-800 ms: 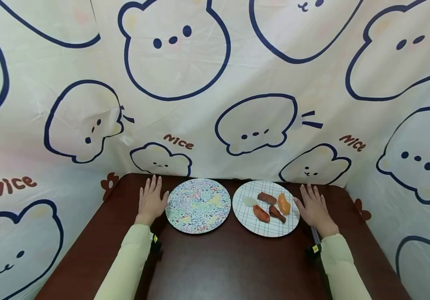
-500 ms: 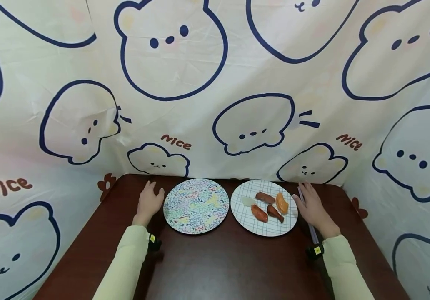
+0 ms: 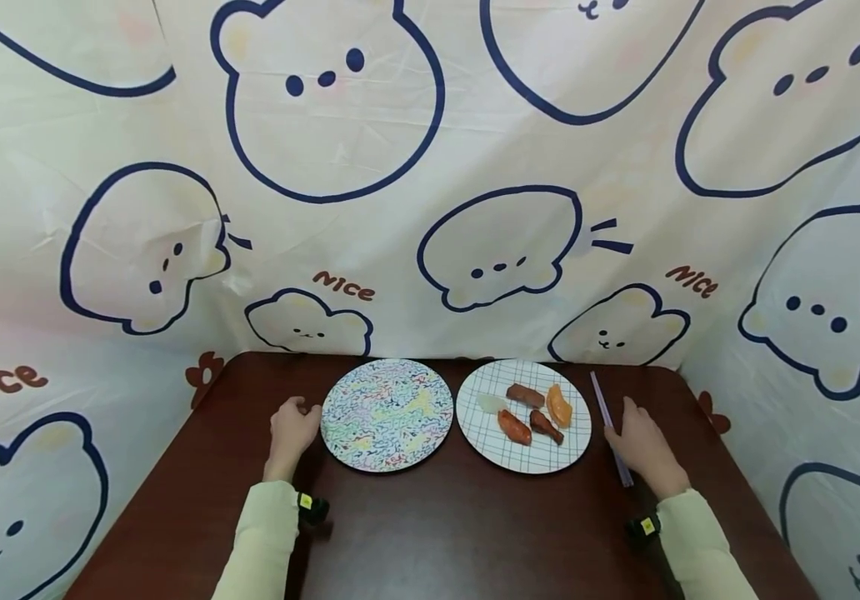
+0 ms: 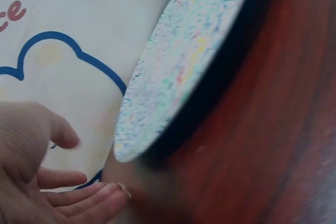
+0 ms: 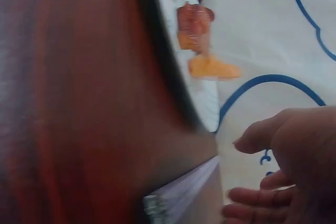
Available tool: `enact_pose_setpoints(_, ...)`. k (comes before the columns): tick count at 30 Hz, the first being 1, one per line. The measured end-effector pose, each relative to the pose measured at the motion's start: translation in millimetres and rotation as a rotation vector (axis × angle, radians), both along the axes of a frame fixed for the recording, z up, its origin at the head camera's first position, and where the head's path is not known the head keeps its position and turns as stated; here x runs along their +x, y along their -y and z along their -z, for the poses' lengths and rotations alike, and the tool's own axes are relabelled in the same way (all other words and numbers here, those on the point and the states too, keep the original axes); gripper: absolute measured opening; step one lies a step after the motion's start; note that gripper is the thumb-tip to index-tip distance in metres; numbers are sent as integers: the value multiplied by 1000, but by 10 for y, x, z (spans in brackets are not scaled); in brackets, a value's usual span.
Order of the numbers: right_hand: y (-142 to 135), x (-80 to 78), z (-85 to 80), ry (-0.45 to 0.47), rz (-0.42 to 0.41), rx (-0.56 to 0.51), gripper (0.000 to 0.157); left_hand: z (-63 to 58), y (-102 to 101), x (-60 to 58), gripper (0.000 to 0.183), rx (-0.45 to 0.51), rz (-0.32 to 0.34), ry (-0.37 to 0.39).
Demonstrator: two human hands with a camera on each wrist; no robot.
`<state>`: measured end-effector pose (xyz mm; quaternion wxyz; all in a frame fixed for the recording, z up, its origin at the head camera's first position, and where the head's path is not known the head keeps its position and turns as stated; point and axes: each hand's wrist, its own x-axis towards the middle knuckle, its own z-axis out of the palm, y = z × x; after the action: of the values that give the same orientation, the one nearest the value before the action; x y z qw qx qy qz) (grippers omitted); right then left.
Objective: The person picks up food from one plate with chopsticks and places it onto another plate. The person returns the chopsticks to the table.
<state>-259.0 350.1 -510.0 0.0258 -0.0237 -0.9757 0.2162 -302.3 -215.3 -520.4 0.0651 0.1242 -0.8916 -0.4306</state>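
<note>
A pair of pale purple chopsticks [image 3: 604, 408] lies on the table, right of the white grid-patterned plate [image 3: 486, 450]. My right hand [image 3: 643, 442] is just beside them; the right wrist view shows its thumb and fingers apart with nothing between them. On that plate lie a drumstick [image 3: 546, 427], an orange-brown chicken wing [image 3: 514, 427], a brown oblong piece [image 3: 526, 395], a yellow-orange crescent piece [image 3: 559, 407] and a pale translucent piece [image 3: 490, 403]. My left hand [image 3: 292, 429], fingers loosely bent and holding nothing, is by the left edge of a multicoloured speckled plate [image 3: 387, 417].
Both plates stand side by side near the far edge of the dark brown table [image 3: 460, 533]. A white curtain [image 3: 392, 250] with blue bear outlines rises behind the table and along its sides. Each wrist wears a black camera strap.
Both hands have drawn back toward the body from the table's far end, their fingers bending from straight. The chopsticks, earlier mostly covered by the right hand, now show. The view has shifted slightly.
</note>
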Motion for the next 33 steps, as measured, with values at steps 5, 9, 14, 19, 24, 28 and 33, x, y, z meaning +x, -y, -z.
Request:
enact_pose_setpoints(5,-8,16,127,67,8,16,73,97,-2,43,55,37,-20,-10)
enact_pose_setpoints(9,10,7,166,105,13,9,72,123,19,79,53,125,-40,7)
enact_pose_setpoints(14,46,9,165,157,31,-24,71,130,15,113,49,194,-47,19)
enact_pose_setpoints(19,42,-6,147,150,26,1,74,119,-46,114,48,215,-45,23)
enact_pose_setpoints(24,56,-4,152,142,-14,28,78,146,-57,136,45,235,-62,27)
enact_pose_setpoints(28,42,4,186,147,-47,23,80,164,-45,148,41,242,-66,21)
enact_pose_setpoints(33,-19,-24,181,167,-69,-46,64,152,-42,120,40,229,-53,14)
